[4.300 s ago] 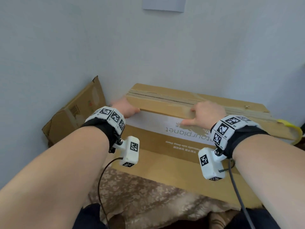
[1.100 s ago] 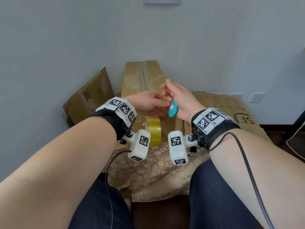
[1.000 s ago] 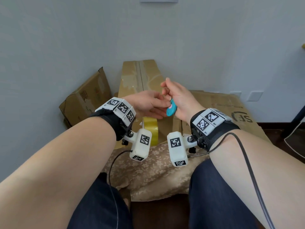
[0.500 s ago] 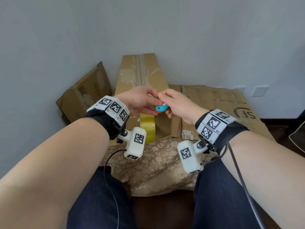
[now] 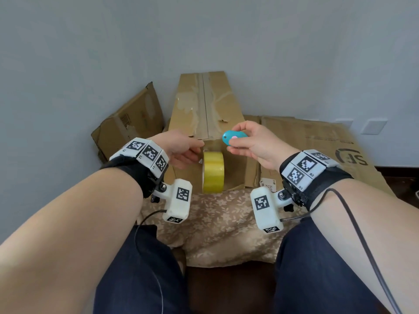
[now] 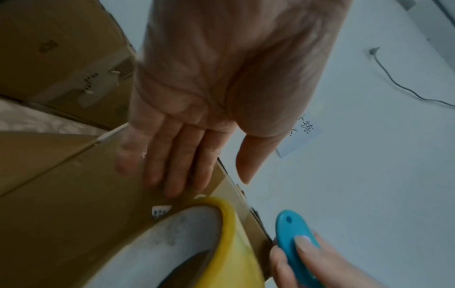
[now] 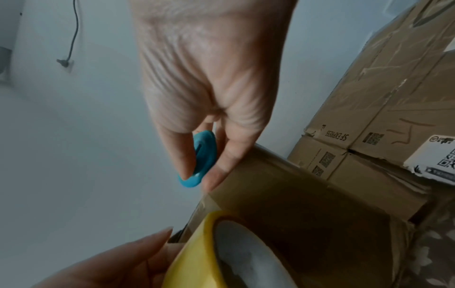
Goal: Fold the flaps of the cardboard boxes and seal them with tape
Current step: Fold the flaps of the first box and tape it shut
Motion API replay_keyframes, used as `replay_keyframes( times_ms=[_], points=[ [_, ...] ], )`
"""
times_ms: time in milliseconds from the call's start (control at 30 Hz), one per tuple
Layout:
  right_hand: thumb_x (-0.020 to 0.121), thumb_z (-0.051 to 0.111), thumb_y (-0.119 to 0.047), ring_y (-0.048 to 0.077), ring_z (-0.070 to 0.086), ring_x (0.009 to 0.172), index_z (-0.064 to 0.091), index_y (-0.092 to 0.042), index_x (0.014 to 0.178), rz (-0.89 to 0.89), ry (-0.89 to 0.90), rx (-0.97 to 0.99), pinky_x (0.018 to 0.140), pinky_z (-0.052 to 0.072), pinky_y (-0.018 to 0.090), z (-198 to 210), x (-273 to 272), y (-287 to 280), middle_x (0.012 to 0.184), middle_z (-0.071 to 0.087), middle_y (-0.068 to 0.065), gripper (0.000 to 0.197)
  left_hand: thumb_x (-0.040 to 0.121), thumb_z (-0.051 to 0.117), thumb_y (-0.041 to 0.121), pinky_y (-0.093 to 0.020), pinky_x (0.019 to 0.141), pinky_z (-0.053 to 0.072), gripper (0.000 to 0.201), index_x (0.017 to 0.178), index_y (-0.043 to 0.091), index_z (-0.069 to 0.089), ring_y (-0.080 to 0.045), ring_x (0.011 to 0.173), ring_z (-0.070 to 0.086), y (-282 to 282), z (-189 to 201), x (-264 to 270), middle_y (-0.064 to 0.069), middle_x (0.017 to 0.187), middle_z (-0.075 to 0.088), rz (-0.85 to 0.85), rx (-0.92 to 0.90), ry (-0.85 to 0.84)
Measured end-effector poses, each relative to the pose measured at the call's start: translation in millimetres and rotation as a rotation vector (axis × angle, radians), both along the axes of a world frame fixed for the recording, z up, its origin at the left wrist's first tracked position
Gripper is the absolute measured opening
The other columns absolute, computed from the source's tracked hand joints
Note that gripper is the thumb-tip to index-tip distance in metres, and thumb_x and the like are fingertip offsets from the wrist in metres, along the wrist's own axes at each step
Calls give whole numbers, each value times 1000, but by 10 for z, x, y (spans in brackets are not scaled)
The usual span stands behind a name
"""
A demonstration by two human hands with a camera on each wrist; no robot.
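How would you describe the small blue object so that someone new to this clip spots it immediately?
Start at the tall cardboard box standing against the wall in the middle. Just in front of its near edge, above the yellow tape roll, the right hand pinches a small teal cutter. It is the only blue thing, oval, with a pink spot and a small hole at one end.

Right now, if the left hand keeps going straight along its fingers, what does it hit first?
Probably the tall box. In the left wrist view the left hand's straight fingers already lie over its cardboard, just above the tape roll. Whether they touch it is unclear.
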State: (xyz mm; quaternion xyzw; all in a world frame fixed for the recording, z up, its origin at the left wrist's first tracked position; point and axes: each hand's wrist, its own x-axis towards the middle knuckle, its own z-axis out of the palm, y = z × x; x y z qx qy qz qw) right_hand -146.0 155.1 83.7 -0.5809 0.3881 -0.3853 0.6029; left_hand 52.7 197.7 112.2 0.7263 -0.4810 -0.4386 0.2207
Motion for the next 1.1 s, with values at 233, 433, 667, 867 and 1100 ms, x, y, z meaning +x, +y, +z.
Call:
replay_keyframes(
  times_ms=[233,433,667,867,1100],
  points=[
    [82,72,-6,8,51,63,66,-11,104,-59,206,-139,52,42,13,-17,9,-42,83,60,0,23,93,56,35,-49,101,33,28,109,14,65,-25,116,49,-18,-81,-60,-4,110,67,37,-35,61],
    [87,69,-17,8,56,74,62,-15,106,-80,218,-129,62,48,16,18,26,-38,93,63,-1,20,93,57,31,-44,99,37,13,97,20,64,-21,114,50,5,-144,-81,0,102,66,92,-86,141],
    [86,68,-6,10,63,73,63,-10,101,-37,188,-100,66,55,18,-14,1,8,94,66,9,17,91,60,23,-39,82,50,32,119,6,57,-26,91,66,89,-121,-96,-15,105,67,104,28,309],
    [83,69,2,21,69,87,59,-8,98,-23,172,-90,76,58,25,-32,2,18,105,63,15,21,91,57,7,-37,77,52,22,114,7,57,-23,88,65,165,-141,-222,-12,101,66,65,48,421],
    [93,57,-9,17,65,94,59,-13,125,-10,317,-214,71,52,16,-73,26,-23,112,63,8,32,92,55,3,-35,76,51,10,101,6,58,-20,79,62,210,-235,-191,-11,89,64,99,73,505]
  ],
)
